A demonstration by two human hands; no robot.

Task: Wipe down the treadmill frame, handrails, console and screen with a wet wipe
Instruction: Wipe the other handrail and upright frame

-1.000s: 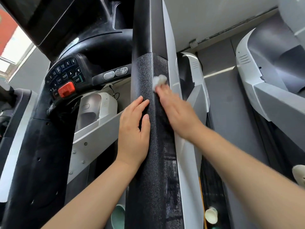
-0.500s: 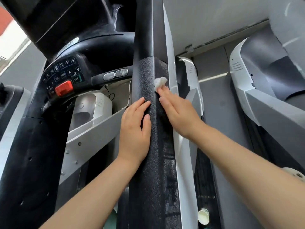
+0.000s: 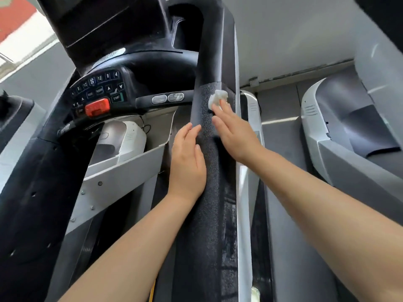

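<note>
A black textured foam handrail [image 3: 207,192] is seen running from the bottom centre up to a smooth black upright. It serves as the landmark.

A crumpled white wet wipe [image 3: 217,98] is pressed against the handrail near the upper end of the foam, just below the seam with the smooth part. It is held there under the fingertips of the right hand [image 3: 236,136], whose fingers are straight and laid flat, close together, on the right face of the handrail. No pinch is visible; the wipe is pushed by the extended fingers.

The left hand [image 3: 187,164] is laid on the left side of the handrail, lower than the wipe, fingers straight and lightly spread, thumb on the foam. Nothing is held in it.

Wet-looking streaks are seen on the right face of the handrail, lower than both hands.

Left of the handrail, a black console [image 3: 98,90] with a keypad is seen, with a red stop button [image 3: 97,107] and a green START key [image 3: 116,98]. Two oval grey pads [image 3: 168,98] are set on a bar between the console and the handrail. A dark screen [image 3: 98,25] is partly visible higher up, left of the handrail.

Right of the handrail, a silver frame strip [image 3: 244,214] is seen just beside it. Farther right, a neighbouring white and grey machine [image 3: 327,136] is visible.
</note>
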